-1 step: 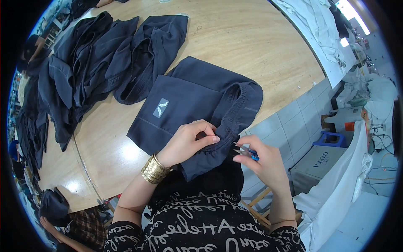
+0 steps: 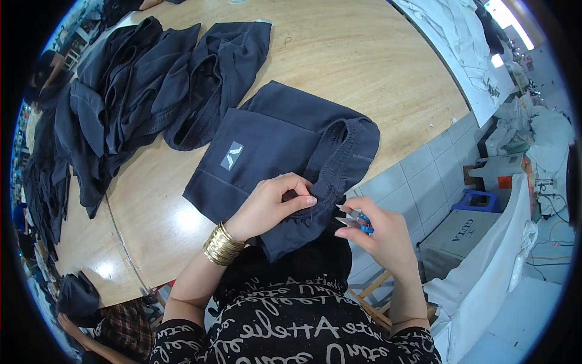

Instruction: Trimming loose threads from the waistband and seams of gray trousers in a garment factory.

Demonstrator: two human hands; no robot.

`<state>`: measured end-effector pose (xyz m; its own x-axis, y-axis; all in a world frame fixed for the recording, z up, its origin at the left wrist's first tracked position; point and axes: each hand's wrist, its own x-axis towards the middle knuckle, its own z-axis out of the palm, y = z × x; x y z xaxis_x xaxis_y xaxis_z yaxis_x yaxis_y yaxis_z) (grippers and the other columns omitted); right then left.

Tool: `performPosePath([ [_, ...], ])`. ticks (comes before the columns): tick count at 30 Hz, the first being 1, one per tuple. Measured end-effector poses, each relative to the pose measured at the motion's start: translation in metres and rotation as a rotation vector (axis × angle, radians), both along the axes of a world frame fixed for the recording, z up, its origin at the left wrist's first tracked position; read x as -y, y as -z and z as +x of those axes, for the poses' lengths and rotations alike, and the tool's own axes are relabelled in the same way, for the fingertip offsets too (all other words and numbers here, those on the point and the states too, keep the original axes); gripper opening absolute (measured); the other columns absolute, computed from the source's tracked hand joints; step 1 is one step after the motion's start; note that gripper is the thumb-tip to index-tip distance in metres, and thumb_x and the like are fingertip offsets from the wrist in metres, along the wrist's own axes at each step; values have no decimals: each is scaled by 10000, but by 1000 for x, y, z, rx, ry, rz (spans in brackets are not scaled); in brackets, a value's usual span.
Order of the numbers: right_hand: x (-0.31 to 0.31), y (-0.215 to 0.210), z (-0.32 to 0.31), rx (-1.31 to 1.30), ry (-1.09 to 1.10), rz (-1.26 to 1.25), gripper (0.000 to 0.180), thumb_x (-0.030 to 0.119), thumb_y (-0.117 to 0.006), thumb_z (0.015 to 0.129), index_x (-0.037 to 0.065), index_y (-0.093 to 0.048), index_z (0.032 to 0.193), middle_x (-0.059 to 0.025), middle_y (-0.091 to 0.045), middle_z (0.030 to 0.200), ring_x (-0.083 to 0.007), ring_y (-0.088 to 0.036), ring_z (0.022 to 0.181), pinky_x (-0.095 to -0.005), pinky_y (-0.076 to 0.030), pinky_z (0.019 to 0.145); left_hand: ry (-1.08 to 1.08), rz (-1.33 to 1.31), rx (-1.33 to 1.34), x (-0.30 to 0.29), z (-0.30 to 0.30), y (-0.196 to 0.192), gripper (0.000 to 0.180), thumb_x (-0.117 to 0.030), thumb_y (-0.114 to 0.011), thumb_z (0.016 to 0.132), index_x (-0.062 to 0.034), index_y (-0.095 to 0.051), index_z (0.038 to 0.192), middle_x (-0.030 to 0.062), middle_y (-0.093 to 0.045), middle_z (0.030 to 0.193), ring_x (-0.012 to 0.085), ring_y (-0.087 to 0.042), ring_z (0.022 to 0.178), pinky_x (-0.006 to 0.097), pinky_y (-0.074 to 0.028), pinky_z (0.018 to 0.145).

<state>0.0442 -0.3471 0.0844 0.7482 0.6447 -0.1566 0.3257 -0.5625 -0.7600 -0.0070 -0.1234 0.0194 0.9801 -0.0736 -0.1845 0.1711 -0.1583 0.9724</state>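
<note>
A pair of dark navy shorts (image 2: 273,145) lies folded at the table's near edge, with a pale emblem patch on its leg. Its gathered elastic waistband (image 2: 342,151) faces right, and part of the cloth hangs toward my lap. Thumb and fingers of my left hand (image 2: 273,203) pinch the waistband's near side. A fine loose thread appears to stand near the thumb tip. Just right of the cloth, my right hand (image 2: 386,236) holds small blue-handled thread snips (image 2: 365,224). Their blades are apart and point left toward the waistband, without visibly touching it.
A heap of similar dark garments (image 2: 130,91) covers the table's left side. The wooden tabletop (image 2: 357,54) ends at right above a tiled floor. Beyond stand a grey box (image 2: 451,239), a blue stool (image 2: 476,200) and white cloth (image 2: 479,267). Another person's arm (image 2: 85,340) shows at lower left.
The snips' blades stand slightly wider apart than before. My left hand and the shorts have stayed in place.
</note>
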Motion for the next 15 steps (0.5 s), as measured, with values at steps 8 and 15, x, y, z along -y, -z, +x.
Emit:
performPosePath([
  [8, 2, -3, 8, 312, -172, -135, 312, 312, -720, 779, 95, -612, 974, -36, -625, 820, -222, -602, 779, -334, -450, 715, 23, -135, 79, -7, 1, -12, 139, -163, -683, 869, -39, -633, 829, 87, -631, 1117, 174, -544, 1038, 320, -415, 918],
  [15, -7, 8, 4, 484, -215, -71, 229, 297, -724, 767, 114, -630, 869, 16, -592, 762, -168, -549, 716, -311, -371, 634, -7, -169, 90, -3, 1, -11, 150, -167, -684, 869, -42, -625, 810, 88, -618, 1145, 179, -530, 1077, 330, -404, 941],
])
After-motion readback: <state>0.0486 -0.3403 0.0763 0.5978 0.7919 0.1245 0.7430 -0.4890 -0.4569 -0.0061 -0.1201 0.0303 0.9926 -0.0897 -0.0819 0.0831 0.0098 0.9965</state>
